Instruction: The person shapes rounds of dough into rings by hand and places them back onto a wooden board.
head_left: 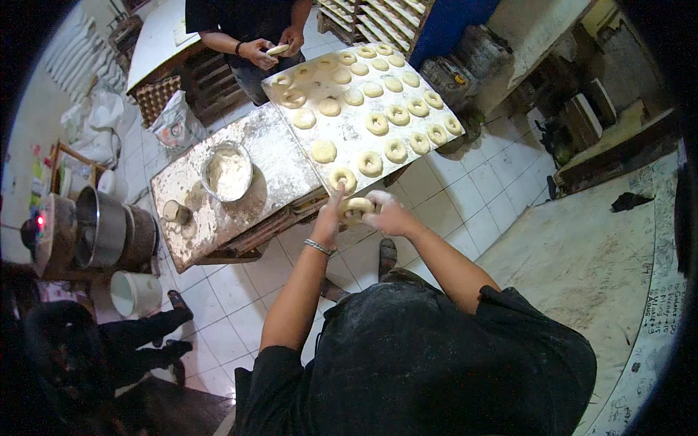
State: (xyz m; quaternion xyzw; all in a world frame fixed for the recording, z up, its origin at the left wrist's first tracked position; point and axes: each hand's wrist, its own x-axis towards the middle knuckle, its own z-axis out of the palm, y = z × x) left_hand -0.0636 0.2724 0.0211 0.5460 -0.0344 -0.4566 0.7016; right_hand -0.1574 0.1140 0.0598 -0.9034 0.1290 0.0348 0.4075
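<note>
Between my two hands is a pale dough ring (357, 204), held up just off the near edge of the floured board (339, 98). My left hand (329, 222), with a bracelet at the wrist, grips the ring's left side. My right hand (390, 216), its fingers white with flour, is closed on the right side. Nearest to them on the board lies another dough ring (342, 179). More rings, such as one at the near side (370, 163), lie in rows with flat dough rounds (323, 151), several of each.
A metal bowl of flour (228, 174) and a small cup-shaped container (175, 212) stand on the floured table (280, 156). Across the board, a co-worker's hands (258, 54) hold a dough piece (278, 50). A rack of trays (382, 20) stands behind; a white bucket (135, 293) is at left.
</note>
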